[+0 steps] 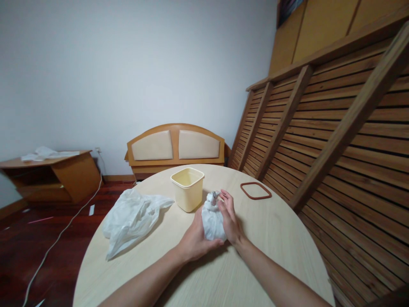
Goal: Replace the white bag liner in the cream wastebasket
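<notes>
A white wrapped bundle (213, 224) with a bunched, knotted top is held over the middle of the round table (271, 256). My left hand (195, 238) cups it from the left and below, the thumb across its lower front. On its right side, my right hand (230, 217) has its fingers at the knotted top. Just behind the bundle stands an open, pale yellow square container (188, 196). A crumpled white plastic bag (134, 217) lies at the table's left. What the bundle contains is hidden.
A reddish-brown square ring (255, 191) lies at the table's right. Beyond the table stands a wooden headboard (175, 147). Slatted wooden panels (319, 140) lean at the right. At the left are a low cabinet (73, 175) and a cable (64, 230) on the floor.
</notes>
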Available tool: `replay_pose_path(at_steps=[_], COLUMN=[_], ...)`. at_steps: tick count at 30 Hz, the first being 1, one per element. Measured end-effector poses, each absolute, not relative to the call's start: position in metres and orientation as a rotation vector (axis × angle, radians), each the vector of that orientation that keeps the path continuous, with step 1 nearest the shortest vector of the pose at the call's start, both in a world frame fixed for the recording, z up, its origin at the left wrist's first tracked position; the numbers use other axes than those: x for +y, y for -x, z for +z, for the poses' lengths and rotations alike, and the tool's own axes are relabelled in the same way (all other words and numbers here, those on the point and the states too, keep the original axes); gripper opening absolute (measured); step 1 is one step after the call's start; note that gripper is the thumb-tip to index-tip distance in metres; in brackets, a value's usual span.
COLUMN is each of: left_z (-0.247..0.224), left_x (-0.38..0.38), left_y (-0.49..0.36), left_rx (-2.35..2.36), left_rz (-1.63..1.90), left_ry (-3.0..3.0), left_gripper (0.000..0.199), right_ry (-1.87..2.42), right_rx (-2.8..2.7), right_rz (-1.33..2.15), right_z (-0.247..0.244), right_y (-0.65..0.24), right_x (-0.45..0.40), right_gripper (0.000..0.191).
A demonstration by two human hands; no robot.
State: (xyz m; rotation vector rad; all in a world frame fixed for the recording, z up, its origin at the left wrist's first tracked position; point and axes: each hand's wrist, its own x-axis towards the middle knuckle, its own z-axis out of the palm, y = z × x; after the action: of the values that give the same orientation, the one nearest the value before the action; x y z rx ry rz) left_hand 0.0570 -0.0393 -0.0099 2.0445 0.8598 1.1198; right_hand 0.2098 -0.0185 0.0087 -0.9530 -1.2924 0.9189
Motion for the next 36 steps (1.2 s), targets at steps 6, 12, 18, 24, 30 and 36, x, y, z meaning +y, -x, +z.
replay_pose_path(at_steps=[6, 12, 18, 24, 30, 36], left_z=[-0.007, -0.001, -0.012, -0.012, 0.003, 0.006], left_x=[-0.039, -0.042, -0.033, -0.034, -0.035, -0.036], left_y=[-0.057, -0.056, -0.045, -0.044, -0.043, -0.039], left_rx=[0.979, 0.996, 1.024, 1.234, 1.251, 1.245], left_rz=[1.068, 0.947, 0.713, 0.448, 0.284, 0.267], left_ry=[-2.205, -2.39, -2.454, -2.514, -2.594, -2.596], left_gripper=[0.095, 0.098, 0.109, 0.083, 0.069, 0.068], right_ry=[1.044, 1.234, 1.377, 1.568, 1.835, 2.096], right_rx=[-1.594, -1.826, -1.806, -1.742, -1.646, -1.464], right_rz=[0.855, 0.641, 0.56, 0.408, 0.232, 0.068], right_z=[0.019, 0.018, 0.019, 0.027, 0.032, 0.038], right_y=[-0.219, -0.22, -0.229, -0.258, -0.3, -0.337], right_x=[-0.02, -0.024, -0.02, -0.004, 0.013, 0.017], right_gripper=[0.076, 0.107, 0.101, 0.096, 0.097, 0.097])
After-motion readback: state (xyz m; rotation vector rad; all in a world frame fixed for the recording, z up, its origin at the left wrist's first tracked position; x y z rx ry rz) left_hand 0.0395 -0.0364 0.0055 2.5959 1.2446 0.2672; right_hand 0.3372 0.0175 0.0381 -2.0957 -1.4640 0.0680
